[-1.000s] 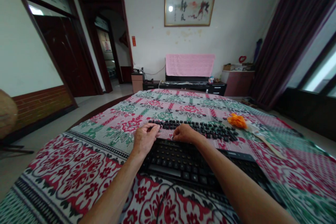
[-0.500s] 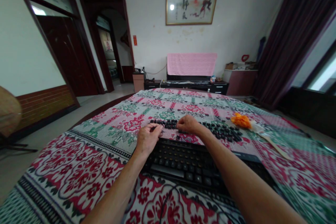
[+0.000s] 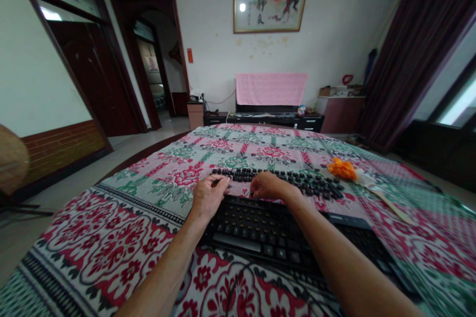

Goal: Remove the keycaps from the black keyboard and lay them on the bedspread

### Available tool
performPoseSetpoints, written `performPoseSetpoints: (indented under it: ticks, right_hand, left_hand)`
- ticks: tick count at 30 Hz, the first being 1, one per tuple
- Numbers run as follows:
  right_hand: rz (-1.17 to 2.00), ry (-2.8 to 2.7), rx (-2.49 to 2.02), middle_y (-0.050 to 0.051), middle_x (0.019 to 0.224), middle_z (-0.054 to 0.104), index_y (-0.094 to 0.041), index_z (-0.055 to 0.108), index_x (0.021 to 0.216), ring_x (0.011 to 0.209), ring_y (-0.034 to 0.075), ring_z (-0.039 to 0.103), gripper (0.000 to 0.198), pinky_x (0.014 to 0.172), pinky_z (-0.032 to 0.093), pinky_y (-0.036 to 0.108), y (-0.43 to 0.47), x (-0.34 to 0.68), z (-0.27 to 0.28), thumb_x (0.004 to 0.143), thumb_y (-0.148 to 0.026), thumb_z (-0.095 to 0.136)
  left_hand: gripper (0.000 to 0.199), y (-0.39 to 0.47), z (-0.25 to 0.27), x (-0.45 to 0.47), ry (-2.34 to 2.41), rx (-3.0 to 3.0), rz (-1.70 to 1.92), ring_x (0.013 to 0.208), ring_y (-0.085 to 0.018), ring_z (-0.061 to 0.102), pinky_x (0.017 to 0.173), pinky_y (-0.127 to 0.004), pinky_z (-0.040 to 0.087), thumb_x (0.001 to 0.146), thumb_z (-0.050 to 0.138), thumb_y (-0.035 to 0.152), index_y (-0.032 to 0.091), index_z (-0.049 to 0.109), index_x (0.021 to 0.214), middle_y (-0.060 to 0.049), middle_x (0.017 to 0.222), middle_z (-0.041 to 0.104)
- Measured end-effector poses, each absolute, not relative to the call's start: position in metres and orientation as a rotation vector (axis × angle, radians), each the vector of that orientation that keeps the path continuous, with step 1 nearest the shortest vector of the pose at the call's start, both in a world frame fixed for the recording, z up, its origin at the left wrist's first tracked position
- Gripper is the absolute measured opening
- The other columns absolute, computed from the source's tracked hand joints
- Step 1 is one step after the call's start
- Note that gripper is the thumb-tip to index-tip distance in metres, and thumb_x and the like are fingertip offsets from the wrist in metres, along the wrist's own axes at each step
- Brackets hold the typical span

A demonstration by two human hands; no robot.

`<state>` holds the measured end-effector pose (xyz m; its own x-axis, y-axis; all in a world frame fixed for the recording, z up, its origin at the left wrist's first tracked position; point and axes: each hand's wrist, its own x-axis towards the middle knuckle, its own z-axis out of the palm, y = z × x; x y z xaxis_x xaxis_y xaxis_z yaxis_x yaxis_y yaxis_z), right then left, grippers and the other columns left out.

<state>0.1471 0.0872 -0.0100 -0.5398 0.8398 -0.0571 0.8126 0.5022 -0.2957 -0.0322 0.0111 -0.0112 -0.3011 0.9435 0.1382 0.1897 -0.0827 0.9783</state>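
A black keyboard (image 3: 256, 228) lies in front of me, with bare posts showing where several keys are off; its lower rows still carry caps. Just beyond its top left corner is my left hand (image 3: 210, 193), thumb and forefinger pinched together. Something dark shows between those fingers, too small to name. My right hand (image 3: 266, 185) is closed above the keyboard's back edge, its fingertips down at a single black keycap (image 3: 252, 194), which they mostly cover. Loose black keycaps (image 3: 316, 184) lie in rows behind both hands and spread to the right.
An orange flower-like tuft (image 3: 342, 169) lies at the right, beside a flat pale wooden stick (image 3: 392, 208). A patterned cloth (image 3: 122, 242) covers the table. The keyboard's cable (image 3: 232, 282) runs towards me. A low cabinet with a pink cloth (image 3: 271, 89) stands against the far wall.
My right hand has come back towards me, from the keycap rows to the lone keycap near the keyboard's back edge. The left hand has stayed nearly in place, still pinched.
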Motion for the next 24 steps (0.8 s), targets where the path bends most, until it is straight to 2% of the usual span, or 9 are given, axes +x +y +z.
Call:
performPoseSetpoints:
  ticks: [7, 13, 19, 24]
  right_hand:
    - [0.418, -2.645, -1.545, 0.003, 0.061, 0.066, -0.015, 0.072, 0.074, 0.058, 0.012, 0.057, 0.021, 0.047, 0.035, 0.016, 0.079, 0.140, -0.004, 0.061, -0.021, 0.057]
    - [0.186, -2.724, -1.524, 0.003, 0.067, 0.068, -0.017, 0.072, 0.077, 0.063, 0.012, 0.059, 0.020, 0.052, 0.038, 0.016, 0.084, 0.127, 0.001, 0.064, -0.021, 0.057]
    - [0.100, -2.805, -1.537, 0.009, 0.075, 0.068, -0.014, 0.071, 0.077, 0.071, 0.017, 0.062, 0.018, 0.054, 0.040, 0.019, 0.081, 0.114, 0.007, 0.064, -0.021, 0.060]
    - [0.045, -2.872, -1.462, 0.012, 0.072, 0.068, -0.011, 0.070, 0.072, 0.066, 0.016, 0.061, 0.015, 0.056, 0.040, 0.019, 0.086, 0.113, 0.011, 0.066, -0.018, 0.058]
  left_hand:
    - [0.028, 0.010, -0.012, -0.032, 1.506, 1.264, 1.463, 0.062, -0.019, 0.066, 0.045, -0.020, 0.046, 0.064, 0.061, 0.038, 0.014, 0.064, 0.079, -0.005, 0.063, 0.067]
    - [0.028, 0.011, -0.011, -0.033, 1.510, 1.293, 1.450, 0.064, -0.020, 0.066, 0.045, -0.020, 0.045, 0.066, 0.059, 0.038, 0.015, 0.064, 0.079, -0.006, 0.067, 0.068]
    - [0.030, 0.012, -0.014, -0.034, 1.488, 1.303, 1.454, 0.062, -0.019, 0.066, 0.046, -0.020, 0.045, 0.064, 0.060, 0.041, 0.015, 0.064, 0.079, -0.005, 0.068, 0.069]
    - [0.032, 0.011, -0.013, -0.034, 1.483, 1.295, 1.451, 0.063, -0.020, 0.066, 0.046, -0.020, 0.044, 0.064, 0.060, 0.042, 0.015, 0.064, 0.079, -0.006, 0.067, 0.069]
